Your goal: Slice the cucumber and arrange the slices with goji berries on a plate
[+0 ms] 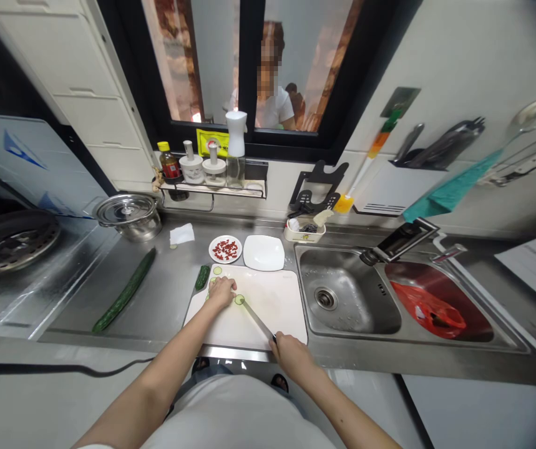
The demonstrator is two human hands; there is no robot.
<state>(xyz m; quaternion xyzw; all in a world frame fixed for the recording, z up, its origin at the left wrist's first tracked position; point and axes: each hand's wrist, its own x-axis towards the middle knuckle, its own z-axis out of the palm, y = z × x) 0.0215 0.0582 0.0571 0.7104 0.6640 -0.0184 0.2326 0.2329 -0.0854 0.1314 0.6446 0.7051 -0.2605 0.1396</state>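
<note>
My right hand [293,357] is wrapped round the dark handle of a knife [258,320]. The blade slants up and left across a white cutting board [268,305], its tip at a pale green cucumber slice [239,300]. Just left of that slice, my left hand [221,292] rests with bent fingers over more cucumber slices, partly hidden beneath it. One loose slice [218,270] lies near the board's top left corner. A short cucumber piece [202,277] sits at the board's left edge. Farther left, a long whole cucumber [125,293] lies on the steel counter.
Behind the board stand a plate of chopped red pieces [225,249] and a white square plate [264,252]. A lidded steel pot [130,215] is at the back left. To the right is a double sink [349,290] with a red bag [436,312]. A person [272,106] shows in the window.
</note>
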